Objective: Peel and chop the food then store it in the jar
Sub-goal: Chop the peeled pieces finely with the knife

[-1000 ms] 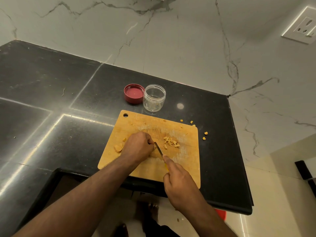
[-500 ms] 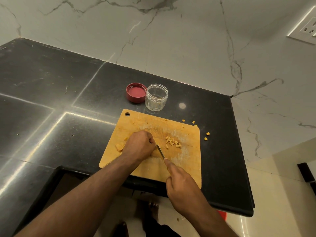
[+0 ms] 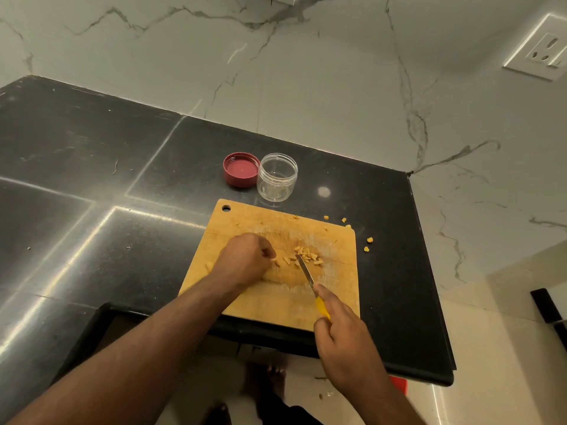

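Since half a second ago the knife [image 3: 305, 271] has shifted right, away from the left hand [image 3: 245, 262], so its tip now lies in the chopped pieces [image 3: 303, 258] in the middle of the cutting board [image 3: 334, 289]. Right hand [image 3: 343, 329] fingers clamp the yellow handle. Left hand fingers are curled together; whether they hold food I cannot tell. Beyond the board, on the tabletop [image 3: 92, 167], stand the open jar [image 3: 277, 177] and, touching it, the red lid [image 3: 241, 169].

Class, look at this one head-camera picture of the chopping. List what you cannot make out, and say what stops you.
1. What the left hand holds: its curled fingers cover it.
2. The knife handle: mostly inside the right hand.
3. What food the chopped pieces are: too small.
4. Whether the jar holds anything: clear wall, glare.
5. The socket: cut off by the right edge.
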### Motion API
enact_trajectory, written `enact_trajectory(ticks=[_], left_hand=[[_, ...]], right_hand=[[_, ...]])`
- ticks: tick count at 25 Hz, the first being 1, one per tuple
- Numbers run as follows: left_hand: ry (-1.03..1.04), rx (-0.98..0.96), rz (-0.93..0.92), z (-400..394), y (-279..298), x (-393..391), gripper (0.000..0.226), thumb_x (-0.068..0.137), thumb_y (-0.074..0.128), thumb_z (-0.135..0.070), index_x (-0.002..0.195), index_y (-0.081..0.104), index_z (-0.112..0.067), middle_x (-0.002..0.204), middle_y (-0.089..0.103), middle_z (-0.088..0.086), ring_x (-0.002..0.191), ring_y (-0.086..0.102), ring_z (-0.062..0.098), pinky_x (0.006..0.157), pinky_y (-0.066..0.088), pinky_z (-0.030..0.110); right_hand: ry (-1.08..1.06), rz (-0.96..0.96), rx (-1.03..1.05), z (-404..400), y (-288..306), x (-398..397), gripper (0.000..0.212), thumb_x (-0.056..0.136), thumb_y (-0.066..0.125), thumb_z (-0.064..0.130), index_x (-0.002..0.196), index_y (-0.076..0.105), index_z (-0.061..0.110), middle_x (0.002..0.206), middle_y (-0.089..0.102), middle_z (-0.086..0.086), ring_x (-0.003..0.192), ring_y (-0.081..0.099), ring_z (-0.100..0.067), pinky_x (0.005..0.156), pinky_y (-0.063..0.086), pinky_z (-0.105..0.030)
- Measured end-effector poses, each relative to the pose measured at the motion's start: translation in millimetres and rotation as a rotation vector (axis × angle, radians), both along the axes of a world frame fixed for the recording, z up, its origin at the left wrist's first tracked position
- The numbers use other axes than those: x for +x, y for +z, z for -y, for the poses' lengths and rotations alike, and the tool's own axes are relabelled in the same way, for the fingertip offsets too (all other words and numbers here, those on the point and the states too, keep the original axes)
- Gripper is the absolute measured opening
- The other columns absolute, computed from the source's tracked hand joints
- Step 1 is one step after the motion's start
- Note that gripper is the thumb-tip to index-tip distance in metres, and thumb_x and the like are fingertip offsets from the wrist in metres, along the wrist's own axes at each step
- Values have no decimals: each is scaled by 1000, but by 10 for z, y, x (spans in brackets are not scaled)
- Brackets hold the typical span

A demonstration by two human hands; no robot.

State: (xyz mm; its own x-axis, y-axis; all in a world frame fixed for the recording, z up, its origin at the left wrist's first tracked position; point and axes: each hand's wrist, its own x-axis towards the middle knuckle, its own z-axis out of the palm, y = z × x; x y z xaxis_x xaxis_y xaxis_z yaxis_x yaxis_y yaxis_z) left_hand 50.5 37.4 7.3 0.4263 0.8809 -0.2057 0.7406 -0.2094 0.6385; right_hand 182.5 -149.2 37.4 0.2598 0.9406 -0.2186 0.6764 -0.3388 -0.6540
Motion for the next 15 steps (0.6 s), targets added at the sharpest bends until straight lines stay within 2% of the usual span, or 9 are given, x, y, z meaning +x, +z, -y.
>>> enact_trajectory(ticks=[5, 7, 10, 12, 15], left_hand=[[78, -13, 4, -109, 78, -165, 29, 95, 57, -7, 110, 75, -23, 121, 69, -3, 105, 61, 12, 86, 53, 24], [105, 2, 8, -120, 85, -259, 27, 96, 56, -9, 112, 74, -22, 122, 68, -2, 106, 60, 12, 81, 48, 22], [140, 18, 12, -132, 52, -401, 24, 97, 59, -12, 112, 73, -24, 120, 69, -3, 96, 56, 7, 73, 44, 18], [151, 16, 8, -137, 27, -446, 23, 97, 61, -13, 112, 73, -24, 119, 68, -3, 93, 54, 6, 62, 40, 13], [167, 22, 19, -146, 24, -482, 21, 96, 63, -14, 111, 74, -24, 115, 69, -3, 90, 54, 5, 59, 38, 11]], right_hand=[[136, -1, -36, -97, -44, -101, 52, 103, 38, 25, 152, 27, 38, 145, 39, 19, 122, 42, 4, 103, 40, -18], [111, 28, -38, -97, -70, -67, 52, 103, 38, 25, 152, 26, 38, 143, 42, 16, 118, 43, 4, 100, 40, -16], [-23, 93, -7, -45, -89, 65, 53, 103, 37, 25, 153, 24, 39, 124, 45, 16, 101, 50, 0, 85, 46, -17], [-5, 68, 4, -26, -81, 83, 52, 103, 38, 26, 152, 25, 40, 121, 42, 21, 105, 50, 1, 88, 46, -17], [72, 39, -21, -9, -86, 42, 52, 103, 38, 25, 152, 28, 39, 130, 43, 21, 112, 47, 3, 92, 42, -13]])
